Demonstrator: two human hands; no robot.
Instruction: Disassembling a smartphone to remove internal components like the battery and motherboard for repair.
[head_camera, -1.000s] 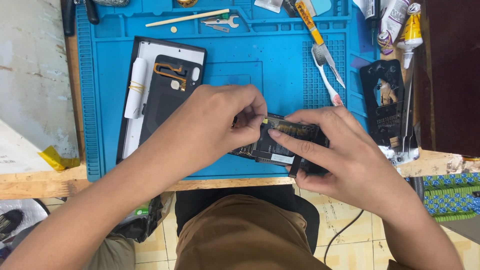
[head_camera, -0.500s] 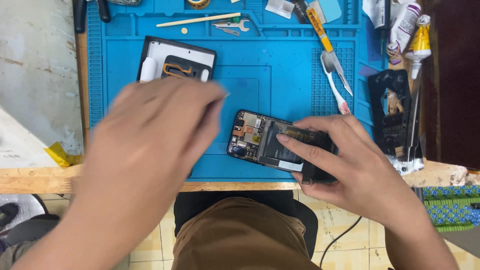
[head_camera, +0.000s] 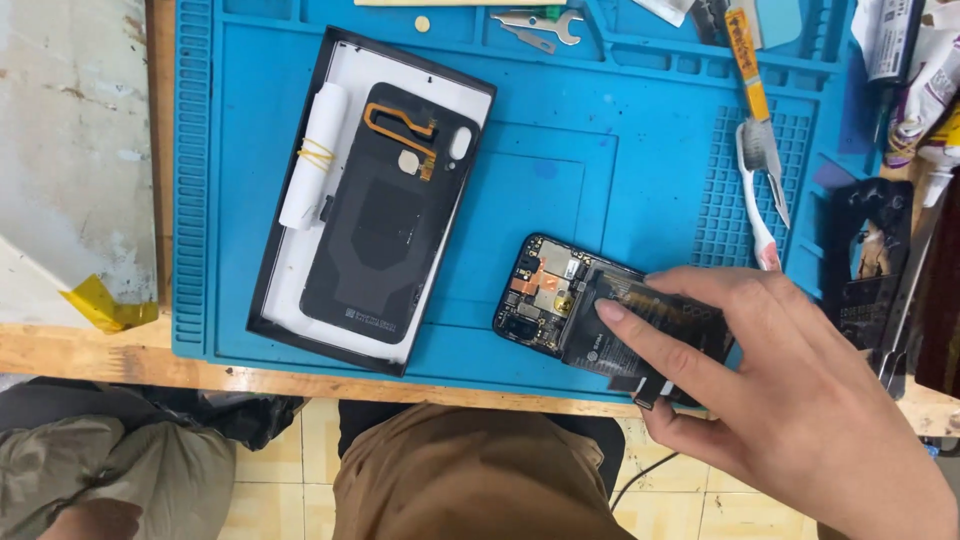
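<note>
The right hand (head_camera: 790, 400) rests on an opened phone (head_camera: 600, 315) that lies flat near the front edge of the blue work mat (head_camera: 560, 170). Its fingers (head_camera: 650, 340) are stretched out, not clenched: the fingertips press down on the black battery (head_camera: 640, 330), and the thumb hooks under the phone's near edge, so the hand steadies the phone between thumb and fingers. Just beyond the fingertips, the phone's exposed circuit board (head_camera: 545, 290) shows with a copper-coloured patch. The left hand is out of view, so its state cannot be told.

Well away from the fingers, towards the far left of the mat, a shallow black-rimmed tray (head_camera: 300, 270) holds the phone's dark back cover (head_camera: 385, 230), inner side up, with an orange flex cable near its top. A white roll (head_camera: 313, 155) bound with a yellow band lies beside the cover in the same tray. Just above the knuckles lies a white toothbrush (head_camera: 762, 180), and beyond it a yellow-handled tool (head_camera: 747, 55). Metal tweezers (head_camera: 540, 25) lie at the mat's far edge.
</note>
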